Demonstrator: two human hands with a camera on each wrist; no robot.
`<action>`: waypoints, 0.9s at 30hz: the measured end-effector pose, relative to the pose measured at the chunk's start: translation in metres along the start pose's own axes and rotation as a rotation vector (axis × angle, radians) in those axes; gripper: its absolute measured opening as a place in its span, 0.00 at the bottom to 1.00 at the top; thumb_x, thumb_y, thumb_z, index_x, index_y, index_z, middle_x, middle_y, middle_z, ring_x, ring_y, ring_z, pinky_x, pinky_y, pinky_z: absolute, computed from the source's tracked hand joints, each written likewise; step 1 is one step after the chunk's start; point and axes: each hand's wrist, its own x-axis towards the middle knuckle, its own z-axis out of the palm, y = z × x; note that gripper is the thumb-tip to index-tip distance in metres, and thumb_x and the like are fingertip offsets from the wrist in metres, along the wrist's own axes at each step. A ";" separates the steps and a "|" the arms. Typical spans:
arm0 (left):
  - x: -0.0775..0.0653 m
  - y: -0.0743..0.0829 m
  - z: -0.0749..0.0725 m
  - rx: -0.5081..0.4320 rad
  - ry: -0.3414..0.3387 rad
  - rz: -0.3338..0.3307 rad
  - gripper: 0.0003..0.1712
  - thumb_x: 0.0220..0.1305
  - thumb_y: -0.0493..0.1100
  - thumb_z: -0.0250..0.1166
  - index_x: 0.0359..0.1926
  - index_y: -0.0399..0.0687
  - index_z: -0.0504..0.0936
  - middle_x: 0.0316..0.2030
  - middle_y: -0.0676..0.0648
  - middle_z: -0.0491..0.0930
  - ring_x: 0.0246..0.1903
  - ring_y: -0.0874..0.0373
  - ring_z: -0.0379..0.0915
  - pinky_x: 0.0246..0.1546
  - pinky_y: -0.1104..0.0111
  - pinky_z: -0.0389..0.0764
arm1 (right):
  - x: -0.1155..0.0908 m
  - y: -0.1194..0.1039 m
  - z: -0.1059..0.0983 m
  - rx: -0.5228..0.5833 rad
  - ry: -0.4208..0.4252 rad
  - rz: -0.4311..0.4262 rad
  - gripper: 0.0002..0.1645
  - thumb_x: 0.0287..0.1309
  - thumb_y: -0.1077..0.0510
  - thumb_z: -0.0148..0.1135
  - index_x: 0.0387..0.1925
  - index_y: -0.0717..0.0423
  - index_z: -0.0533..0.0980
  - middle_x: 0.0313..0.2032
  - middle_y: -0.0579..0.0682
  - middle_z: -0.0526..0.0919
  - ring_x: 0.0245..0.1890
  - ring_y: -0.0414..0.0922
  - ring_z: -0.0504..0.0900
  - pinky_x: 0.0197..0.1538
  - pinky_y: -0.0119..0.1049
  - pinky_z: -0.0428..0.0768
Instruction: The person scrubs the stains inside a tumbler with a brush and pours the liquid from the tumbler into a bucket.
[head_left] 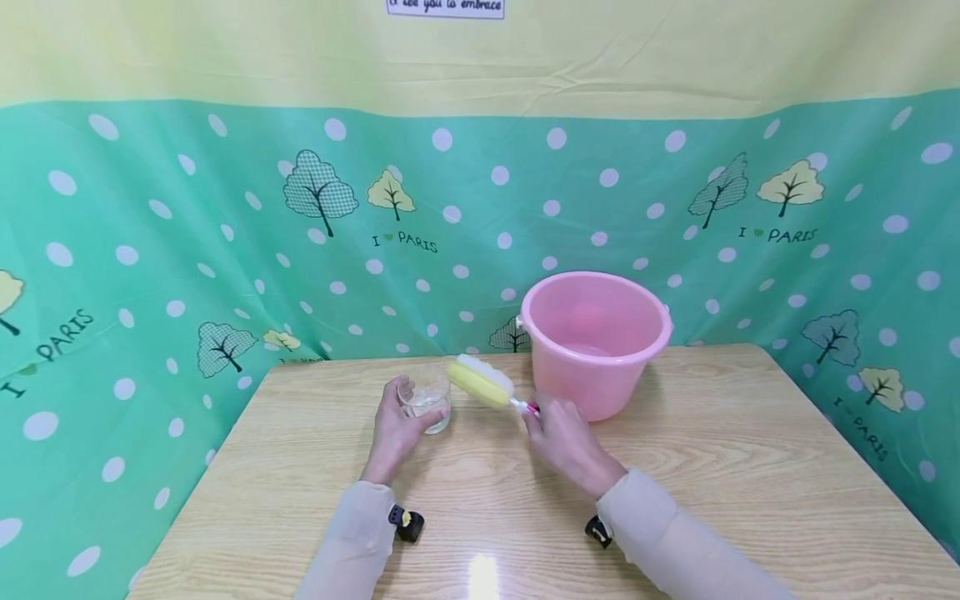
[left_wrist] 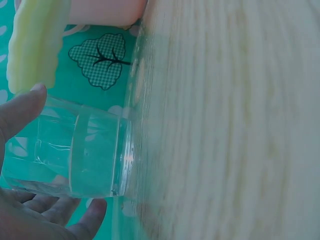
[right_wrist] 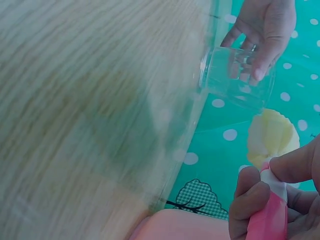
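Observation:
My left hand [head_left: 397, 431] grips a clear drinking glass [head_left: 426, 402], thumb on one side and fingers on the other. In the left wrist view the glass [left_wrist: 85, 150] stands close over the table, with what looks like some water inside. My right hand [head_left: 564, 437] holds a bottle brush by its pink and white handle [right_wrist: 270, 215]. The brush's yellow and white sponge head [head_left: 482, 382] points left, its tip right by the glass's rim. In the right wrist view the thumb and curled fingers [right_wrist: 255, 200] wrap the handle.
A pink bucket [head_left: 596, 342] stands at the back right of the wooden table [head_left: 712, 467], just behind my right hand. A green and yellow printed curtain [head_left: 480, 208] hangs behind and at both sides. Black straps with small devices [head_left: 408, 525] sit at the wrists.

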 end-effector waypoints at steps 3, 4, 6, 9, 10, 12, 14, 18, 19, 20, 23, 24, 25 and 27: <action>0.000 0.001 0.000 0.002 -0.003 0.002 0.55 0.43 0.43 0.79 0.68 0.40 0.56 0.64 0.37 0.65 0.65 0.42 0.58 0.67 0.53 0.58 | -0.001 0.002 0.001 0.000 0.002 0.008 0.04 0.62 0.64 0.57 0.30 0.59 0.74 0.18 0.45 0.71 0.12 0.38 0.68 0.12 0.29 0.70; 0.000 0.001 0.000 0.000 -0.003 0.003 0.55 0.43 0.43 0.79 0.68 0.40 0.56 0.64 0.37 0.65 0.65 0.41 0.58 0.67 0.53 0.58 | -0.001 0.002 0.002 0.001 0.004 0.010 0.04 0.62 0.64 0.57 0.30 0.59 0.75 0.18 0.45 0.71 0.12 0.38 0.68 0.12 0.29 0.70; 0.000 0.001 -0.001 0.001 -0.005 0.003 0.56 0.43 0.43 0.79 0.68 0.40 0.56 0.64 0.37 0.65 0.65 0.41 0.58 0.67 0.53 0.59 | -0.001 0.004 0.002 -0.001 0.006 0.013 0.04 0.61 0.64 0.57 0.30 0.59 0.75 0.18 0.45 0.71 0.13 0.38 0.68 0.12 0.29 0.70; -0.001 0.001 -0.001 0.001 -0.007 0.004 0.56 0.42 0.44 0.79 0.69 0.40 0.56 0.64 0.37 0.65 0.65 0.41 0.58 0.67 0.53 0.59 | -0.002 0.006 0.003 -0.007 0.009 0.019 0.04 0.61 0.64 0.57 0.31 0.59 0.75 0.18 0.45 0.72 0.13 0.38 0.68 0.13 0.29 0.70; -0.001 0.001 -0.001 0.000 -0.007 0.002 0.56 0.42 0.44 0.79 0.69 0.40 0.56 0.64 0.37 0.65 0.65 0.41 0.58 0.67 0.53 0.59 | -0.002 0.006 0.004 -0.008 0.009 0.021 0.03 0.62 0.64 0.57 0.31 0.60 0.75 0.18 0.45 0.72 0.13 0.38 0.69 0.13 0.29 0.71; -0.001 0.001 -0.001 0.000 -0.009 0.000 0.56 0.43 0.44 0.79 0.69 0.40 0.56 0.64 0.38 0.65 0.65 0.42 0.58 0.67 0.53 0.59 | -0.003 0.007 0.004 -0.007 0.007 0.025 0.03 0.62 0.64 0.57 0.32 0.60 0.75 0.19 0.45 0.72 0.14 0.38 0.69 0.14 0.29 0.71; -0.001 0.000 -0.001 -0.002 -0.010 -0.003 0.55 0.43 0.43 0.78 0.69 0.41 0.56 0.64 0.38 0.65 0.65 0.42 0.58 0.67 0.54 0.58 | -0.003 0.009 0.005 -0.001 0.001 0.036 0.03 0.62 0.63 0.57 0.34 0.61 0.76 0.19 0.45 0.73 0.14 0.39 0.69 0.13 0.28 0.71; -0.001 0.000 -0.001 -0.010 -0.011 -0.003 0.55 0.44 0.43 0.78 0.69 0.41 0.56 0.65 0.39 0.65 0.66 0.43 0.57 0.67 0.54 0.57 | -0.004 0.012 0.007 0.000 -0.005 0.055 0.04 0.62 0.63 0.57 0.35 0.61 0.76 0.20 0.45 0.73 0.14 0.39 0.70 0.14 0.29 0.72; -0.001 0.000 -0.001 -0.012 -0.011 -0.003 0.55 0.44 0.43 0.78 0.69 0.41 0.56 0.65 0.39 0.65 0.66 0.42 0.57 0.67 0.54 0.57 | -0.004 0.013 0.007 -0.004 -0.003 0.058 0.04 0.61 0.63 0.57 0.35 0.61 0.76 0.20 0.45 0.73 0.14 0.38 0.70 0.14 0.29 0.72; -0.001 0.000 -0.001 -0.012 -0.011 -0.003 0.55 0.43 0.43 0.78 0.69 0.41 0.55 0.65 0.38 0.65 0.66 0.42 0.57 0.67 0.55 0.57 | -0.004 0.013 0.008 -0.010 0.000 0.058 0.04 0.61 0.64 0.57 0.35 0.61 0.76 0.20 0.45 0.74 0.14 0.38 0.70 0.15 0.29 0.72; -0.002 0.000 -0.001 -0.015 -0.008 -0.003 0.55 0.43 0.42 0.78 0.68 0.41 0.56 0.64 0.38 0.65 0.66 0.43 0.57 0.68 0.55 0.57 | -0.004 0.015 0.009 -0.028 0.012 0.053 0.03 0.60 0.64 0.58 0.34 0.62 0.77 0.21 0.45 0.74 0.15 0.38 0.70 0.16 0.29 0.72; -0.001 0.000 -0.001 -0.016 -0.008 -0.003 0.55 0.43 0.42 0.78 0.68 0.41 0.56 0.64 0.38 0.65 0.66 0.43 0.57 0.67 0.55 0.57 | -0.004 0.016 0.009 -0.030 0.014 0.053 0.03 0.59 0.64 0.59 0.34 0.62 0.77 0.21 0.45 0.75 0.15 0.38 0.71 0.16 0.29 0.72; -0.001 0.000 -0.001 -0.017 -0.009 -0.003 0.55 0.43 0.42 0.78 0.68 0.41 0.56 0.64 0.38 0.65 0.66 0.43 0.57 0.68 0.55 0.57 | -0.004 0.016 0.010 -0.033 0.014 0.053 0.03 0.59 0.65 0.59 0.34 0.62 0.77 0.21 0.45 0.75 0.15 0.38 0.71 0.16 0.29 0.73; -0.001 -0.001 -0.001 -0.017 -0.008 -0.004 0.54 0.43 0.42 0.78 0.68 0.41 0.56 0.64 0.39 0.65 0.66 0.43 0.57 0.67 0.55 0.57 | -0.004 0.018 0.010 -0.033 0.011 0.055 0.03 0.59 0.65 0.59 0.34 0.62 0.77 0.21 0.45 0.75 0.15 0.38 0.71 0.16 0.29 0.73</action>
